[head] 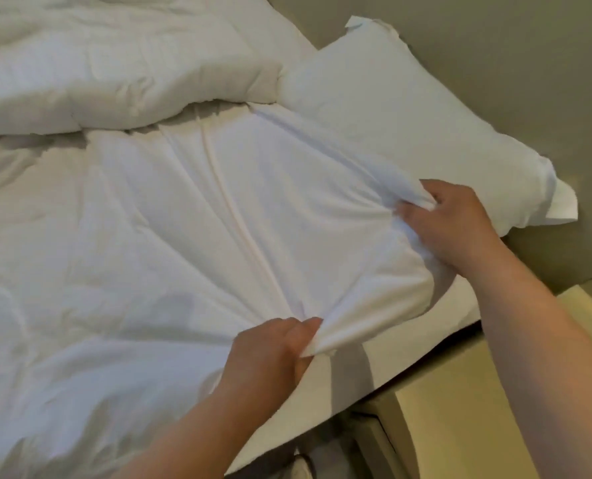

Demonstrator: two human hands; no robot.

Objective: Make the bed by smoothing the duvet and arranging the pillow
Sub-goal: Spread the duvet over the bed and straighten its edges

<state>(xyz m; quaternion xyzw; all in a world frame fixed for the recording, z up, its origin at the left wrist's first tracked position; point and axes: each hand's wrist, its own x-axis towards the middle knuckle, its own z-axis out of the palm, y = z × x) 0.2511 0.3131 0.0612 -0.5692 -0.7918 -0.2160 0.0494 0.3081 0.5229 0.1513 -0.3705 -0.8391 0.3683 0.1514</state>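
Broadly, the bed (350, 388) fills the view, with a strip of bare sheet showing along its near right edge. The white duvet (170, 219) covers most of it. It lies fairly flat in the middle, but it is rucked into a thick heap toward the far left corner, and long creases fan out from the two places where it is gripped. The pillow (408, 115) lies at the far right corner, tilted against the grey wall (460, 57), with its near side touching the duvet's edge. A pale yellow bedside unit (460, 426) stands just beside the bed's near right corner.

The right hand (453, 223) has its fingers curled into a bunch of duvet fabric right beside the pillow. The left hand (274, 350) pinches a fold of the same edge nearer the bed's near side, so both hands hold cloth.

The step looks like drawing this corner of the duvet taut. Several things could go wrong from here:
- Uneven pulling would deepen the diagonal creases instead of clearing them.
- Because the grips are on thin cover fabric, the cover may slide over the filling, or slip from the pinch.
- A hard tug toward the near edge could drag the duvet off the side.
- Because the right hand works against the pillow, it could knock the pillow further askew.
- The heap at the far left will not flatten from this end alone.
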